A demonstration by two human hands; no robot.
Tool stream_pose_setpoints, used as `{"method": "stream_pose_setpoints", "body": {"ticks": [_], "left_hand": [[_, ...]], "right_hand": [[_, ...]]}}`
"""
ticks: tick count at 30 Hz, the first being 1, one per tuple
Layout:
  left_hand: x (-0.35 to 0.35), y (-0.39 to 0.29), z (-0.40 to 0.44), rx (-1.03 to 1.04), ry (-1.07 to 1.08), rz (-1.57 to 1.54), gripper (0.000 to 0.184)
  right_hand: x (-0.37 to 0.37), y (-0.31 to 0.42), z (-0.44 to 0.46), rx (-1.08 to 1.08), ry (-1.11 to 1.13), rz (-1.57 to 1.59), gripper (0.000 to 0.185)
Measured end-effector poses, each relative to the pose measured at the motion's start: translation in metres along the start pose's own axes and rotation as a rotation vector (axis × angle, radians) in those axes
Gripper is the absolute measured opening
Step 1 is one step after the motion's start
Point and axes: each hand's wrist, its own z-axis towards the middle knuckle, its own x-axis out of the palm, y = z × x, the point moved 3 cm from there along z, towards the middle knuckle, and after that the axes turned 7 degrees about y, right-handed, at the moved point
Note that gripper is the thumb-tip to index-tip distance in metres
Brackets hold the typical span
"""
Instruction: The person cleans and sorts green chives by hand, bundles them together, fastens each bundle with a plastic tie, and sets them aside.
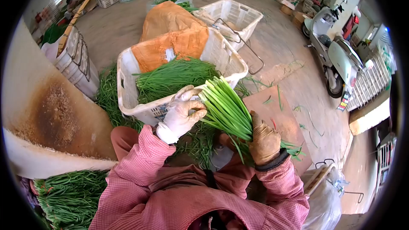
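Observation:
My right hand, in a brown glove, is closed around the lower part of a bunch of garlic chives. The pale stalk ends of the bunch point up and left, and green leaf ends hang below my fist. Beside these stalk ends is my left hand, in a thin white glove. Its fingers are half curled and apart, the tips close to the stalks, with nothing visible held. Just beyond my hands stands a white plastic crate holding a pile of green chives and an orange sack.
Loose chives lie around the crate. A brown board is at right, and a stained pale surface at left. Another white crate with a metal hook stands behind. A scooter is parked at far right.

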Motion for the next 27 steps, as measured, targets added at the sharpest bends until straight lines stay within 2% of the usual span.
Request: {"method": "stream_pose_setpoints", "body": {"ticks": [5, 6, 7, 8, 9, 10, 11, 12, 13, 14, 15, 16, 18, 19, 20, 22, 23, 25, 27], "left_hand": [[0.018, -0.007, 0.005, 0.091, 0.009, -0.258, 0.011], [0.022, -0.003, 0.005, 0.04, -0.013, -0.341, 0.008], [0.019, -0.004, 0.005, 0.161, -0.07, -0.065, 0.005], [0.015, -0.003, 0.005, 0.137, -0.187, -0.075, 0.005], [0.004, 0.01, 0.006, 0.166, -0.199, 0.072, 0.008], [-0.002, 0.037, 0.002, -0.174, -0.311, -0.471, 0.011], [-0.017, 0.064, -0.004, -0.114, -0.353, -0.187, 0.012], [-0.035, 0.103, -0.016, -0.221, -0.3, -0.055, 0.015], [-0.05, 0.14, -0.032, -0.325, -0.251, 0.17, 0.026], [-0.065, 0.176, -0.049, -0.421, -0.189, 0.396, 0.04], [-0.076, 0.197, -0.065, -0.416, -0.177, 0.771, 0.047], [-0.088, 0.23, -0.086, -0.484, -0.208, 0.681, 0.052], [-0.096, 0.253, -0.108, -0.614, -0.242, 0.456, 0.058], [-0.1, 0.248, -0.109, -0.67, -0.247, 0.321, 0.058], [-0.099, 0.239, -0.109, -0.726, -0.269, 0.215, 0.058], [-0.098, 0.247, -0.115, -0.733, -0.304, 0.181, 0.058], [-0.099, 0.253, -0.12, -0.744, -0.338, 0.146, 0.058], [-0.108, 0.262, -0.125, -0.755, -0.307, 0.215, 0.058], [-0.117, 0.276, -0.135, -0.832, -0.262, 0.268, 0.058]], "right_hand": [[-0.011, -0.006, -0.015, 0.018, -0.032, -0.165, 0.047], [-0.009, -0.01, -0.019, 0.0, -0.028, -0.14, 0.044], [-0.007, -0.014, -0.023, 0.015, -0.005, -0.072, 0.044], [-0.004, -0.019, -0.029, 0.022, 0.07, 0.027, 0.043], [-0.001, -0.027, -0.038, 0.041, 0.14, 0.129, 0.043], [0.006, -0.038, -0.051, 0.036, 0.138, 0.223, 0.041], [0.022, -0.055, -0.065, 0.051, 0.234, 0.288, 0.036], [0.038, -0.069, -0.078, 0.135, 0.288, 0.43, 0.035], [0.06, -0.08, -0.091, 0.21, 0.332, 0.579, 0.034], [0.094, -0.094, -0.102, 0.244, 0.317, 0.58, 0.034], [0.133, -0.115, -0.118, 0.387, 0.112, 0.97, 0.032], [0.161, -0.134, -0.127, 0.518, -0.11, 1.352, 0.032], [0.193, -0.161, -0.134, 1.139, -0.377, 1.618, 0.038], [0.217, -0.181, -0.136, 1.232, -0.547, 1.48, 0.02], [0.28, -0.223, -0.149, 1.255, -0.65, 1.216, 0.018], [0.273, -0.242, -0.141, 1.36, -0.572, 0.818, 0.02], [0.273, -0.256, -0.132, 1.302, -0.644, 0.57, 0.022], [0.246, -0.273, -0.109, 1.368, -0.477, 0.375, 0.029], [0.217, -0.291, -0.083, 1.379, -0.371, 0.328, 0.034]]}}
